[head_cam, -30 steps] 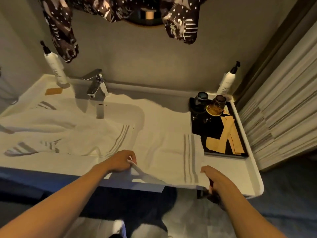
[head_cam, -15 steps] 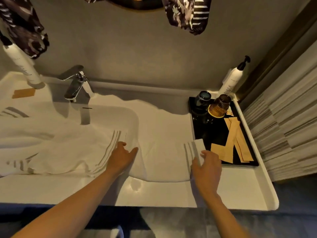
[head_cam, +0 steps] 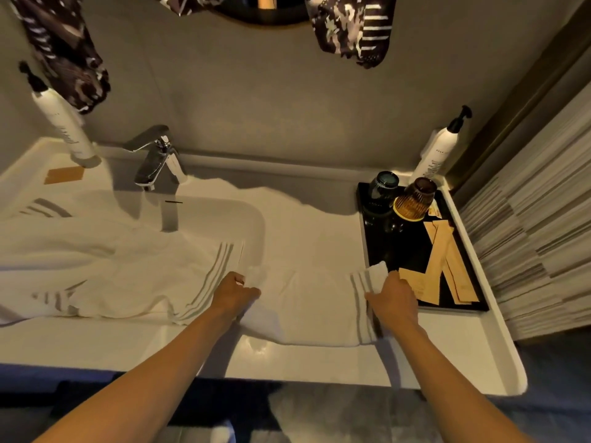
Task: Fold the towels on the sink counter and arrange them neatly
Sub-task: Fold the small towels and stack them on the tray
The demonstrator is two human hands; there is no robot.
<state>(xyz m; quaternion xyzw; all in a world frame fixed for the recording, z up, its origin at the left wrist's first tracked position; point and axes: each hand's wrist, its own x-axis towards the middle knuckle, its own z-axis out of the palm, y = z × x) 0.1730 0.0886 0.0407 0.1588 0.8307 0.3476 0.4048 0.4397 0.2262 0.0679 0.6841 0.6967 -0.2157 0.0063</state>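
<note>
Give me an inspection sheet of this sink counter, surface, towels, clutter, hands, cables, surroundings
Surface: white sink counter, basin partly covered.
Job's things: striped towel spread beside the basin; second towel rumpled across it.
Clutter: black tray with two glasses and paper sachets; two pump bottles; faucet.
Hands: left hand and right hand each grip a corner of the striped towel.
Cables: nothing seen.
Surroundings: patterned fabric hangs above; striped curtain at right.

Both hands [head_cam: 235, 290] [head_cam: 391, 297], flat a moment ago, now pinch the towel's [head_cam: 313, 302] corners.

black tray [head_cam: 371, 251] blocks rightward; bare counter [head_cam: 128, 343] in front seems passable.
</note>
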